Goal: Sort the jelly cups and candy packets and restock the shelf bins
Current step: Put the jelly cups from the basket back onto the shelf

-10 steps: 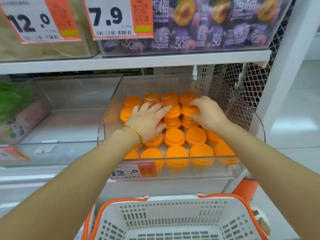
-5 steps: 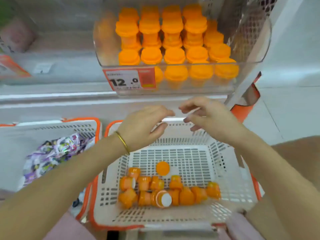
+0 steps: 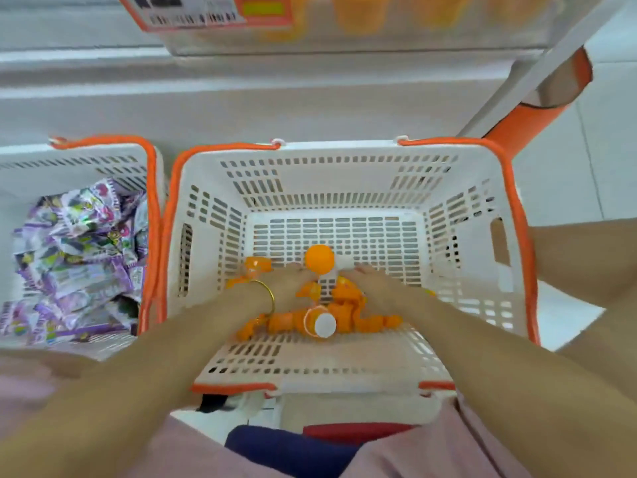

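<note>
Left hand: the left hand (image 3: 293, 279) reaches down into the white basket (image 3: 344, 188), its fingers lying over the orange jelly cups (image 3: 344, 301) — blur hides whether they are spread or closed on a cup, so I cannot tell; a gold bangle (image 3: 267, 294) circles the wrist.
Right hand: the right hand (image 3: 374, 281) is down in the same basket, palm down on the cups just beside the left hand; its grasp cannot be told either.
Jelly cups: a loose heap on the basket floor toward the near wall, most tipped on their sides; one cup (image 3: 320, 258) stands apart at the far edge of the heap, just beyond both sets of fingertips.
Candy packets: purple packets (image 3: 76, 257) fill the second basket (image 3: 103, 160), touching the first on the left.
Shelf bin: the clear bin (image 3: 379, 32) overhead — orange cups show through its front, with a price tag (image 3: 206, 12) on it.
</note>
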Demonstrator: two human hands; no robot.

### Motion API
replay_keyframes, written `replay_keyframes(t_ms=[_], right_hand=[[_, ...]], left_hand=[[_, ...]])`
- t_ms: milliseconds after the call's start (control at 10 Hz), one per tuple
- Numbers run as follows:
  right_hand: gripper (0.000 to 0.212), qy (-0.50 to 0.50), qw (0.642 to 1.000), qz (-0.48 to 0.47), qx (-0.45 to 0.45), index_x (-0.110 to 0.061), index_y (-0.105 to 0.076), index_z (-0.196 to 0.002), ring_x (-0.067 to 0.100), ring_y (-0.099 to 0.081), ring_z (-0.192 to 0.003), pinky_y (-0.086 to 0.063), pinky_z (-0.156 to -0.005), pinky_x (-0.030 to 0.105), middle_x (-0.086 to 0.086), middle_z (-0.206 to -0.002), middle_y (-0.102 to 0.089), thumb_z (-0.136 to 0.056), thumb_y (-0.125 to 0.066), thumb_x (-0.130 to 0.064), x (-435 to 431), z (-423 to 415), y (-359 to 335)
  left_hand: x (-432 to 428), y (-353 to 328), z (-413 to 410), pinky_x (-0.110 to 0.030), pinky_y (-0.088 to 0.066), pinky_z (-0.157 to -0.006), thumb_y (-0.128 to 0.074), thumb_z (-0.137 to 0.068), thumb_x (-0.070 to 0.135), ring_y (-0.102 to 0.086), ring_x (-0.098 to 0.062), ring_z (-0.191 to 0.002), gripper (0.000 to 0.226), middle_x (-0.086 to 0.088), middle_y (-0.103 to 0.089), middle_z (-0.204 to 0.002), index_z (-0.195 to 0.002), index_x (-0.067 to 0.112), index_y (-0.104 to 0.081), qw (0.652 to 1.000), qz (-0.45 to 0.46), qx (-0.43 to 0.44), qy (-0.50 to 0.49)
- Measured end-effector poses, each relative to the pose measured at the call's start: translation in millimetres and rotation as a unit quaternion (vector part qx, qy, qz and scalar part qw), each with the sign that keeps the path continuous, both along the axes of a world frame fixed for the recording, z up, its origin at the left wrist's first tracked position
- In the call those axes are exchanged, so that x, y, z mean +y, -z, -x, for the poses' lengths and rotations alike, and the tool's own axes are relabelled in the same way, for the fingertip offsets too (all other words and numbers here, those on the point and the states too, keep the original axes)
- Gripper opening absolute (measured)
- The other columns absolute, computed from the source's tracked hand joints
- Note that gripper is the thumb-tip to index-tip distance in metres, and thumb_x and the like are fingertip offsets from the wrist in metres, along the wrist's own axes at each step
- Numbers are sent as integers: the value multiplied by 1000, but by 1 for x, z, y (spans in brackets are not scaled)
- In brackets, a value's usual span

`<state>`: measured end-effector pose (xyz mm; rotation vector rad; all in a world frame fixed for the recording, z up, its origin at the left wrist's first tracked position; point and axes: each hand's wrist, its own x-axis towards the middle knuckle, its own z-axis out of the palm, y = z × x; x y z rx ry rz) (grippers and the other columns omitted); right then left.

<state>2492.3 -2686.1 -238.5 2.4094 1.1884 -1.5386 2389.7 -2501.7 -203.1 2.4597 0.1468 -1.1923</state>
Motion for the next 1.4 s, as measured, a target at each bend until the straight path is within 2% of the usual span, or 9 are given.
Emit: replay_keyframes(t_ms=[200, 400, 700, 800, 1000, 1100, 1200, 1300, 1400], right_hand=[[118, -55, 998, 20, 17, -42, 9, -148, 35, -46, -126, -50, -87, 40, 6, -157, 22, -74, -79, -16, -2, 11, 26], [95, -18, 999, 5, -30, -36, -11, -147, 38, -54, -108, -49, -79, 41, 16, -152, -7, -77, -73, -15, -4, 19, 45], [83, 174, 983, -23, 54, -25, -36, -137, 32, -48, -115, -48, -88, 43, 12, -134, -40, -68, -82, -20, -9, -4, 42], [78, 172, 984, -11, 47, -21, -34, -137, 31, -47, -116, -47, -92, 43, 13, -138, -34, -74, -79, -23, -13, 0, 40], [104, 126, 991, -7, 53, -40, 2, -150, 37, -33, -135, -45, -98, 43, 12, -158, 7, -81, -74, -24, -12, 3, 39], [99, 105, 993, 11, 62, -46, 2, -147, 39, -30, -137, -44, -96, 41, 14, -157, 14, -84, -71, -26, -6, 1, 42], [94, 83, 995, 25, 52, -47, -1, -148, 40, -35, -133, -45, -96, 42, 16, -156, 7, -86, -69, -27, 1, 0, 45], [91, 76, 996, 23, 35, -38, -10, -149, 41, -44, -122, -47, -89, 42, 19, -150, -10, -83, -72, -22, 6, -1, 44], [89, 77, 996, 21, 28, -36, -18, -146, 41, -50, -110, -48, -81, 42, 18, -141, -20, -79, -75, -22, 6, 0, 44]], left_hand=[[-29, 27, 19, -41, -37, -101, -44, -95, 48, -39, -31, -127, 60, -10, -26, -147, -147, 27, -23, 997, 34, 74, -13], [-33, 32, 28, -44, -38, -101, -55, -90, 42, -38, -31, -124, 57, -11, -33, -139, -141, 29, -33, 993, 27, 79, -84], [-31, 23, 25, -31, -44, -75, -70, -81, 18, -46, -21, -92, 48, -6, -47, -112, -119, 19, -42, 980, 69, 94, -158], [-32, 20, 27, -29, -43, -69, -68, -81, 14, -50, -19, -87, 45, -6, -53, -112, -118, 16, -42, 981, 66, 79, -164], [-30, 15, 32, -34, -43, -97, -69, -81, 21, -45, -25, -117, 65, -10, -38, -133, -137, 15, -38, 977, 61, 92, -180], [-19, 13, 30, -29, -41, -88, -71, -80, 26, -48, -20, -107, 54, -9, -46, -130, -128, 13, -48, 966, 74, 115, -221], [-7, 9, 29, -26, -32, -89, -70, -82, 33, -39, -22, -117, 64, -5, -38, -131, -135, 19, -37, 946, 90, 137, -280], [-1, 2, 23, -40, -46, -98, -77, -76, 28, -36, -30, -126, 72, -6, -22, -139, -133, 20, -35, 900, 140, 166, -378], [3, -4, 18, -42, -56, -86, -79, -73, 11, -49, -31, -118, 83, -12, -29, -139, -139, 17, -28, 834, 227, 165, -475]])
